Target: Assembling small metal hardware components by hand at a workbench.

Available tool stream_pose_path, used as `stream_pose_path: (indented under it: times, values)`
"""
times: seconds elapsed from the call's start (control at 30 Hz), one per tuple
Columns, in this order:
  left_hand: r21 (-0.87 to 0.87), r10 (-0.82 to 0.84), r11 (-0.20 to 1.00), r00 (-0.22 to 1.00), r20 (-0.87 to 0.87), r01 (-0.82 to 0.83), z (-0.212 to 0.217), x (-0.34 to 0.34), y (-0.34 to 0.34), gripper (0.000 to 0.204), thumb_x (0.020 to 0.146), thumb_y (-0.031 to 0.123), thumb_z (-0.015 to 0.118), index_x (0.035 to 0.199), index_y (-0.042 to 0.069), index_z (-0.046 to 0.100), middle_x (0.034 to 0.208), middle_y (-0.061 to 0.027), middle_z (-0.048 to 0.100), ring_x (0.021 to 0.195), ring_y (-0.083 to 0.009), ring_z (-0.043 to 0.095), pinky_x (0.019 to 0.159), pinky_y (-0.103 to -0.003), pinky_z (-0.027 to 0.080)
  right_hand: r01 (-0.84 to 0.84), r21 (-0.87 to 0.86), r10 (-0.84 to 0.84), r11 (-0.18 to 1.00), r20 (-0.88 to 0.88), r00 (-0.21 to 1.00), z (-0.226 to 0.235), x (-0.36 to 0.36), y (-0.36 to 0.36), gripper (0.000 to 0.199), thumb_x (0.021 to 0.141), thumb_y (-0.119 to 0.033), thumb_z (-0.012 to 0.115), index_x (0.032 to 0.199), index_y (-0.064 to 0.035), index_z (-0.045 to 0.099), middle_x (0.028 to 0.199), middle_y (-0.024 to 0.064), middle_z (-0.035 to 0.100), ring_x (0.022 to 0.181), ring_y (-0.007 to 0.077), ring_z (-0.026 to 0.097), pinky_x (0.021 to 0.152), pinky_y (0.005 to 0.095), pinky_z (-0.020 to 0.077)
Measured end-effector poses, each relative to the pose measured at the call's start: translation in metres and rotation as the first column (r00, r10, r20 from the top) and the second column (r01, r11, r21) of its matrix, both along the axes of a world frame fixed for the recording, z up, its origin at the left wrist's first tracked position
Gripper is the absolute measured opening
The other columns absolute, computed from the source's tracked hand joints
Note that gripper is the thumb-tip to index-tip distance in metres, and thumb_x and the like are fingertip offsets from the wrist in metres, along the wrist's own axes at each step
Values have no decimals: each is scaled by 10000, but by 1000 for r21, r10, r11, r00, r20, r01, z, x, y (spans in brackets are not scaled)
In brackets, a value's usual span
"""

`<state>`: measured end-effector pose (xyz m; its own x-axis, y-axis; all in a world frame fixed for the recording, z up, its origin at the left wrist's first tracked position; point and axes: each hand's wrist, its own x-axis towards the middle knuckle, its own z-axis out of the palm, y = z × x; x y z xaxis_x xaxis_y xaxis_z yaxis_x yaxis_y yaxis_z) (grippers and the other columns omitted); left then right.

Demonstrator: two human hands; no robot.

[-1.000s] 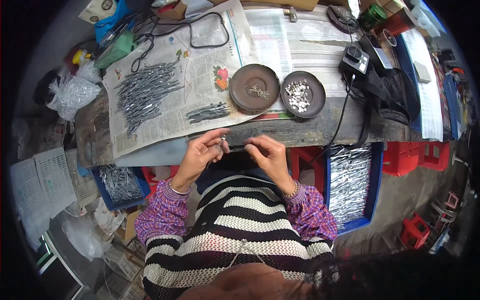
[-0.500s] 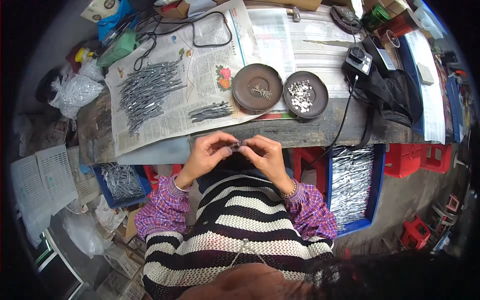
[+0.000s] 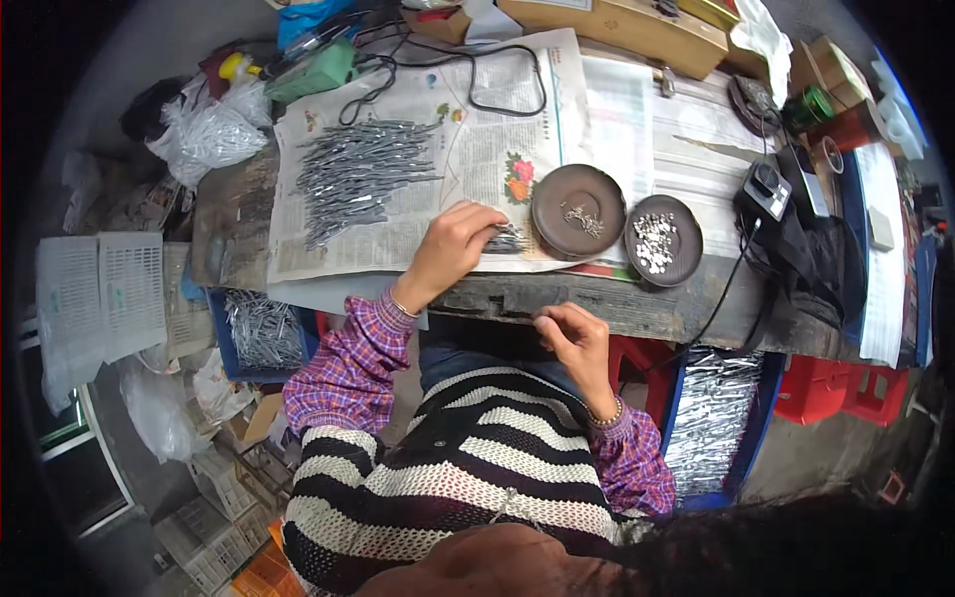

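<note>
A small bunch of grey metal pins (image 3: 505,239) lies on the newspaper (image 3: 468,149) spread over the workbench, just left of the nearer brown dish (image 3: 578,211). The left hand (image 3: 453,247) rests on this bunch, fingers curled down over it and touching the pins; whether it actually grips any cannot be told. The right hand (image 3: 575,338) sits lower, at the front edge of the wooden bench (image 3: 637,310), fingers loosely pinched together (anything between them is too small to make out). The nearer dish holds a few small metal bits; the second brown dish (image 3: 664,240) beside it holds many pale small parts. Further left on the newspaper lies a large heap of long grey pins (image 3: 356,177). Below the bench, a blue crate (image 3: 255,333) on the left and a blue bin (image 3: 718,418) on the right are filled with similar metal pieces.
</note>
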<state>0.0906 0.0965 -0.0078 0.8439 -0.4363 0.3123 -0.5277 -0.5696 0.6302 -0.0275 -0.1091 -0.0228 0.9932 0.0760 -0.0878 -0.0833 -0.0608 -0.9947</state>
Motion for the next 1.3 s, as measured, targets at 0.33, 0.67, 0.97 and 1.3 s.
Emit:
stream_pose_path:
  times: [0.33, 0.67, 0.97, 1.3]
  values:
    - [304, 269, 892, 932, 242, -336, -2, 43, 55, 69, 742, 51, 611, 808, 50, 632, 798, -87, 558, 810, -274, 516, 708, -377, 434, 10, 18, -9, 1000, -42, 999, 2, 2, 1, 81, 814, -34, 628, 840, 37, 656, 701, 33, 593, 565, 74, 565, 493, 197, 432]
    - [343, 208, 893, 943, 259, -291, 1, 41, 52, 87, 722, 16, 587, 798, 57, 575, 797, -93, 508, 818, -286, 498, 711, -383, 417, 18, 66, -15, 998, -50, 999, 8, 6, 1, 90, 801, -37, 638, 843, 41, 651, 680, 55, 589, 536, 89, 569, 479, 211, 431]
    - [-252, -27, 968, 991, -131, -7, 44, 2, 4, 60, 727, 22, 563, 784, 30, 543, 799, -87, 526, 747, -190, 521, 676, -270, 411, 129, 18, -130, 991, 224, 966, 11, 6, -1, 241, 782, -24, 637, 1019, 18, 621, 938, 106, 620, 800, 200, 615, 700, 270, 483]
    - [-297, -408, 895, 880, -244, 332, 44, -30, -79, 90, 707, 18, 587, 792, 27, 558, 788, -93, 543, 764, -260, 506, 723, -343, 398, 85, 168, -94, 982, 44, 995, 9, -7, -19, 209, 875, -99, 577, 1032, 39, 583, 821, 72, 613, 728, 155, 569, 680, 267, 459]
